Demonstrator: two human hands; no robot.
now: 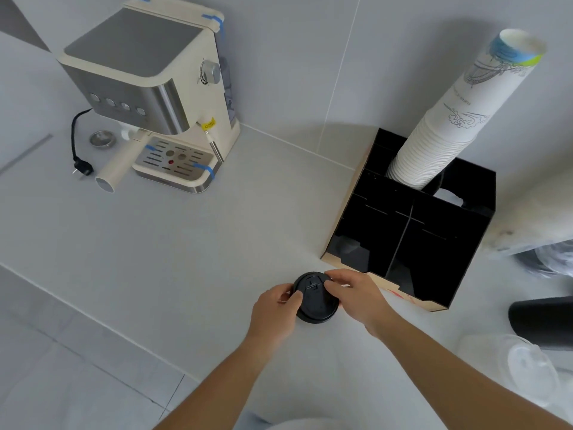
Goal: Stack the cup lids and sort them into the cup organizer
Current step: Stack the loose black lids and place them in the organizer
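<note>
In the head view, both hands hold a black lid (316, 301) just above the grey counter (155, 259). The left hand (274, 308) grips its left edge with the thumb on top. The right hand (356, 294) pinches its upper right edge with the fingers curled. Whether this is one lid or a small stack, I cannot tell. The lid is just in front of the black organizer (412, 231), near its front left compartment. A tall stack of paper cups (449, 125) leans out of a back compartment. A coffee machine (155, 94) stands far left.
</note>
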